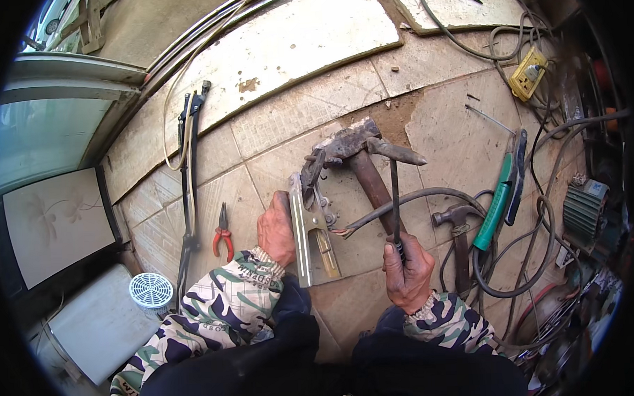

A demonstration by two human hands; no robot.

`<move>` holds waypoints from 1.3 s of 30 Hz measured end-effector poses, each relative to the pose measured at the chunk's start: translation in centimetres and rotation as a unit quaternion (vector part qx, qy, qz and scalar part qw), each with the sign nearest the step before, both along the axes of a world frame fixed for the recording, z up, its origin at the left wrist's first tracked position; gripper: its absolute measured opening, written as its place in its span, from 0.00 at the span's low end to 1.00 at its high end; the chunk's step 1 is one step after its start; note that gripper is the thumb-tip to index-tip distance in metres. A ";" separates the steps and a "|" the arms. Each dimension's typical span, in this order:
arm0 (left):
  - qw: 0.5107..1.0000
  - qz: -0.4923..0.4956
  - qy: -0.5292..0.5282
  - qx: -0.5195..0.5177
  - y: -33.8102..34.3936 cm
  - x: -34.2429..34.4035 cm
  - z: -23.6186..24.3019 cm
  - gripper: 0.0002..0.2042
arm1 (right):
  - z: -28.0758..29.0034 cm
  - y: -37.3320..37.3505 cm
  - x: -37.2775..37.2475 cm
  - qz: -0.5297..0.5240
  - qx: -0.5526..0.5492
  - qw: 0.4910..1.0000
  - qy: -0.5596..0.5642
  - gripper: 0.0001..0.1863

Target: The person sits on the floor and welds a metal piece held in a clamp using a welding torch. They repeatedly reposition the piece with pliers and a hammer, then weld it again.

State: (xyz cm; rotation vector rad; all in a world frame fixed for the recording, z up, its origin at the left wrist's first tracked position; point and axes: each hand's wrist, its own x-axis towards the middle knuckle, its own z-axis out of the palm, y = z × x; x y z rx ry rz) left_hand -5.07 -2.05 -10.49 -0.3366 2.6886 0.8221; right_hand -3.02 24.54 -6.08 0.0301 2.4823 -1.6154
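Observation:
My left hand (276, 231) is closed around the side of a slotted metal bracket (301, 244), which stands on the tiles with small hinged parts at its upper end. In my right hand (410, 275) is a thin-handled hammer (403, 153) with a narrow, tapered head, raised over the floor. Behind the bracket lies a heavy sledgehammer (352, 139); its head is close to the bracket's top, though contact is unclear. Its wooden handle slopes toward my right hand, which hides the end. A grey cable (401, 200) with bare strands ends beside the bracket.
Red-handled pliers (223, 240) lie left of my left hand. A claw hammer (460, 245) and a green-handled tool (495, 202) lie right, among looping cables. Farther right are a finned motor (585, 208) and a yellow socket box (528, 74). A long dark metal bar (186, 174) lies left.

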 end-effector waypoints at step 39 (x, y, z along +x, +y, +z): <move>0.977 0.073 -0.013 0.200 1.5 -0.8 -0.2 0.21 | 2.7 -3.6 -3.9 0.084 0.027 0.996 0.017 0.08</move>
